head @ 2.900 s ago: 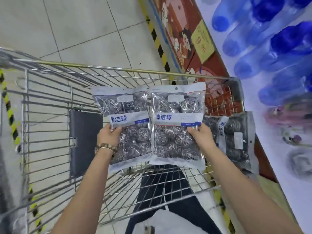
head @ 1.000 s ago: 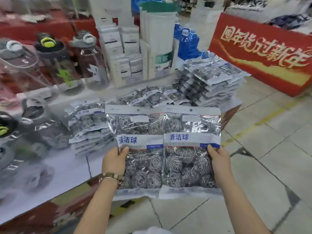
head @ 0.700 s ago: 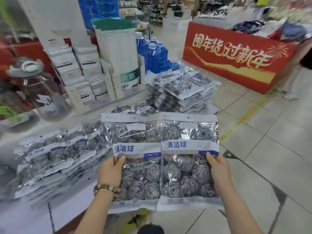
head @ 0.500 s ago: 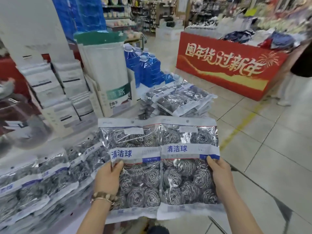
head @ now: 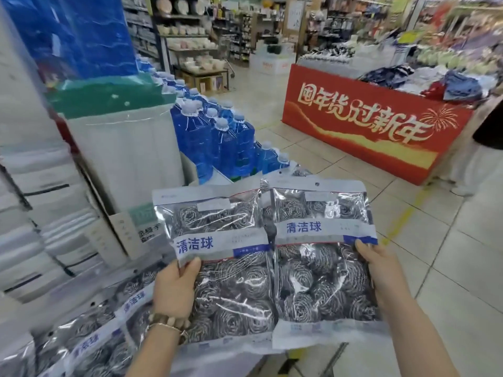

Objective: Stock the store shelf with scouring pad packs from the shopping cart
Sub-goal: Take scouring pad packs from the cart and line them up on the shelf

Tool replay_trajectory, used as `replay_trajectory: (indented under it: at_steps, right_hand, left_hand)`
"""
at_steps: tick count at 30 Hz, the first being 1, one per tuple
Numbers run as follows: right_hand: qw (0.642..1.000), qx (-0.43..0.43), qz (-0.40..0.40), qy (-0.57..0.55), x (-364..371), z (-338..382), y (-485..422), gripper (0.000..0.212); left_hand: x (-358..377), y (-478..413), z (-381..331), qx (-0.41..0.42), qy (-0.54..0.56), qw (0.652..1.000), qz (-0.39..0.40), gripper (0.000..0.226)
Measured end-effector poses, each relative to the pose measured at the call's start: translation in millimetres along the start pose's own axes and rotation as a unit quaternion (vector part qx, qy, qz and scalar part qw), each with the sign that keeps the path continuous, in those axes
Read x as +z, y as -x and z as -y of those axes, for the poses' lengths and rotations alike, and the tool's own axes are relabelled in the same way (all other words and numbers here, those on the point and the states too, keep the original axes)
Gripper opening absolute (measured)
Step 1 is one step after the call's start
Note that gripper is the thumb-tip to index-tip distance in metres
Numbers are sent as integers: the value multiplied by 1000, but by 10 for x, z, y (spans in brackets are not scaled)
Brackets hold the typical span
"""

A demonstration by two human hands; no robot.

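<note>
Left hand (head: 174,289): pinching clear plastic pack of steel scouring balls (head: 226,270), by the stocked packs (head: 89,341).
Right hand (head: 381,273): pinching 2nd matching pack (head: 321,268), alongside.
Risk: slick film, edge-only pinches, so a pack could slip.

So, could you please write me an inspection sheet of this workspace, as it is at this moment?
Surface: display shelf at lower left, blurred, mostly covered with goods.
Job's things: left pack and right pack of scouring balls, held upright side by side, inner edges meeting; shelf packs lie flat at lower left.
Clutter: blue bottles, white boxes, tall white package with green top.
Grippers: left hand grips the left pack's outer edge, thumb in front; right hand grips the right pack likewise.
Cables: nothing seen.
Surroundings: tiled floor, red promotion stand with clothes on top.
</note>
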State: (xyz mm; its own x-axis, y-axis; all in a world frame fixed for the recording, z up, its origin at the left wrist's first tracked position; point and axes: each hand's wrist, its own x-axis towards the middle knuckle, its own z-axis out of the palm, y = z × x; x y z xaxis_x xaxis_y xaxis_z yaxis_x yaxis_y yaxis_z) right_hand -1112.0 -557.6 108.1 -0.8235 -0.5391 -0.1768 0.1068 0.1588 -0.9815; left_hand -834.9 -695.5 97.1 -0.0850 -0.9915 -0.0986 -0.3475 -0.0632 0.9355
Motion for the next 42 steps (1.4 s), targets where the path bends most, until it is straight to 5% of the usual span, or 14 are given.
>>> replay_trajectory:
  at_steps: [9, 17, 22, 28, 32, 36, 39, 42]
  right_hand:
    - [999, 2, 38, 37, -170, 407, -1508, 16]
    - [966, 54, 209, 139, -7, 733, -3058, 38]
    - [928, 103, 303, 192, 428, 625, -3497, 32]
    - [916, 117, 325, 202, 690, 350, -3593, 30]
    - [913, -31, 280, 294, 679, 326, -3522, 32]
    - [835, -203, 233, 455, 719, 335, -3456, 47]
    - [765, -307, 294, 484, 895, 336, -3242, 58]
    - [657, -343, 366, 563, 1045, 199, -3047, 67]
  left_hand:
    - [530, -311, -261, 16, -22, 998, -52, 29]
    - [1285, -404, -524, -36, -15, 990, -137, 28]
    - [1640, -415, -638, -53, 6, 983, -173, 29]
    - [1748, -441, -684, -99, 18, 973, -206, 18]
    - [1755, -498, -704, -113, 10, 969, -220, 10]
    - [1826, -574, -772, -105, 29, 969, -220, 17]
    - [1875, -644, -772, -98, 28, 972, -213, 20]
    - [1912, -704, -752, -97, 37, 971, -216, 25]
